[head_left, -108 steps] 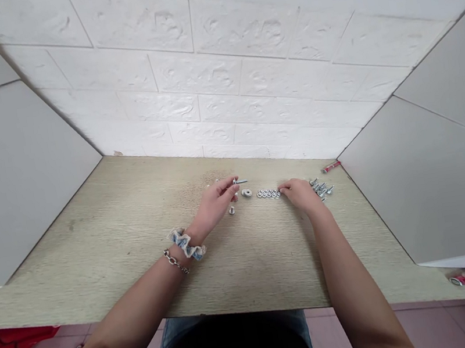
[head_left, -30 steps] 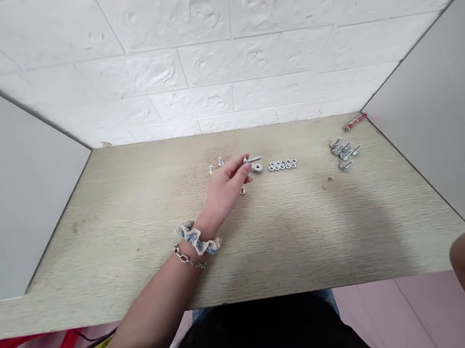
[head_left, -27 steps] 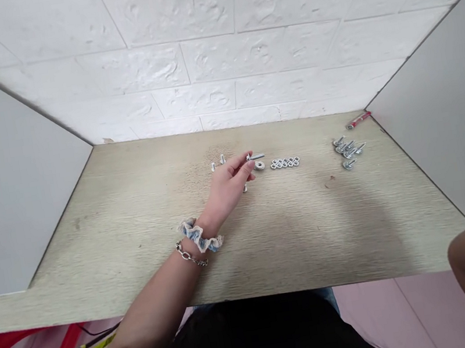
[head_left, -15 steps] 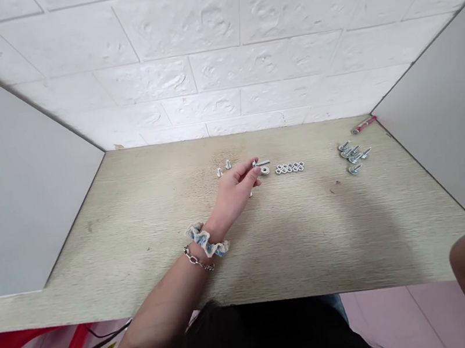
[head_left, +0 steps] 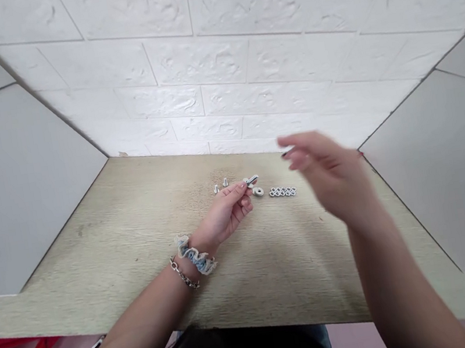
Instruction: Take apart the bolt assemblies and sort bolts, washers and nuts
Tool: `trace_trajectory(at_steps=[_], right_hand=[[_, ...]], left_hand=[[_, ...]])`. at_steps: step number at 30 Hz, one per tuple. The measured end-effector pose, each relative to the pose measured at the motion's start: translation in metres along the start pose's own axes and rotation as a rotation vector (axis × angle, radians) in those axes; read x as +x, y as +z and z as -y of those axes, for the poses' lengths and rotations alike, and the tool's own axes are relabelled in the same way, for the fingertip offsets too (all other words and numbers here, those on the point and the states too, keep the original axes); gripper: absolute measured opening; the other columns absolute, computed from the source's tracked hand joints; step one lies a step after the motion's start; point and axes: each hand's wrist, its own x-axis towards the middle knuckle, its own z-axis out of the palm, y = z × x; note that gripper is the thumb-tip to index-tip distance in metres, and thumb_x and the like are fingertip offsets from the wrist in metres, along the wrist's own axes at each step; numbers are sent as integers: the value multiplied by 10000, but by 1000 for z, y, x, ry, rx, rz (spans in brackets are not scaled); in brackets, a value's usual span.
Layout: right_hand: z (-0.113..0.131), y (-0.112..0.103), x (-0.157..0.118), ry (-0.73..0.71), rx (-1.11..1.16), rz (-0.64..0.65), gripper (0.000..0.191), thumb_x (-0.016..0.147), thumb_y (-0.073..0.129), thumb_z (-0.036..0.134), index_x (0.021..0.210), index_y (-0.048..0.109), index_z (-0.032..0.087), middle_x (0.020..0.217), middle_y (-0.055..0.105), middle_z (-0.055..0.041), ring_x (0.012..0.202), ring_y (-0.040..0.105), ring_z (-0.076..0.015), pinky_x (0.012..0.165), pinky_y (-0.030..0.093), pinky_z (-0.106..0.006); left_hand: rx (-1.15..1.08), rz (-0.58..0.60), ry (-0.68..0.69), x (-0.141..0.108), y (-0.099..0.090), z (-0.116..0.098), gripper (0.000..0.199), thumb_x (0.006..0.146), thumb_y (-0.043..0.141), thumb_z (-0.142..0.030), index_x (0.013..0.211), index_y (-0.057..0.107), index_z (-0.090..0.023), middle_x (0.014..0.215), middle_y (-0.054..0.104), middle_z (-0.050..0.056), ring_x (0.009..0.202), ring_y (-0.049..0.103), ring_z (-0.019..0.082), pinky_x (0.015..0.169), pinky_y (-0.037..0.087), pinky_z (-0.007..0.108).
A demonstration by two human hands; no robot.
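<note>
The left hand [head_left: 225, 215] lies half curled, its fingertips [head_left: 243, 184] touching a silver steel bolt [head_left: 252, 180], though a firm grip can't be confirmed. The raised right hand [head_left: 325, 174], blurred, is loosely open, with nothing visible in it. A steel washer [head_left: 258, 192] and a row of hex nuts [head_left: 282, 192] lie just beside the bolt, mid-bench on the pale wood-grain bench [head_left: 98, 272], below a white brick-textured wall [head_left: 197, 62].

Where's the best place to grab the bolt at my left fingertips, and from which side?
Take the bolt by its bare shank, coming from the right and above. The shank points out to the right, clear of your left hand at the other end. Stay above it, since the washer lies just below. I can't tell whether your fingers already hold it.
</note>
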Motion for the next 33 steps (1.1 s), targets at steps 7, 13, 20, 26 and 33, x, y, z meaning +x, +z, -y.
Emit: trace_trajectory(at_steps=[7, 13, 20, 26, 33], right_hand=[[-33, 39, -4, 146, 67, 232, 245, 798, 544, 323, 980, 675, 224, 855, 648, -28, 771, 584, -126, 705, 455, -247], [-41, 39, -9, 302, 152, 265, 259, 753, 577, 357, 938, 691, 214, 812, 659, -18, 729, 588, -128, 692, 446, -248], [-41, 41, -11, 261, 115, 257, 213, 753, 581, 330, 894, 701, 226, 858, 674, -24, 803, 603, -139, 721, 446, -240], [-43, 49, -14, 227, 106, 252, 232, 725, 610, 317, 918, 686, 213, 857, 662, -37, 735, 581, -136, 663, 446, -255], [-44, 46, -13, 361, 271, 380, 345, 696, 621, 381, 969, 621, 171, 708, 578, -7, 576, 473, -93, 530, 379, -225]], left_hand=[[-15, 16, -65, 0, 0, 3, 145, 743, 653, -243, 759, 614, -103, 665, 505, -20, 512, 402, 4, 521, 386, 134], [30, 49, -108, 2, -3, 5, 190, 692, 701, -266, 701, 609, -100, 643, 503, -28, 490, 398, -3, 500, 367, 133], [125, 42, -103, 2, -4, 4, 219, 680, 708, -301, 702, 616, -103, 638, 516, -26, 483, 404, 5, 488, 353, 144], [231, 19, -107, 3, -4, 3, 279, 675, 701, -363, 671, 605, -102, 526, 460, -36, 474, 399, 28, 468, 320, 149], [319, 55, -100, 3, -3, 0, 308, 661, 704, -390, 630, 599, -101, 542, 472, -26, 497, 382, 31, 487, 307, 152]])
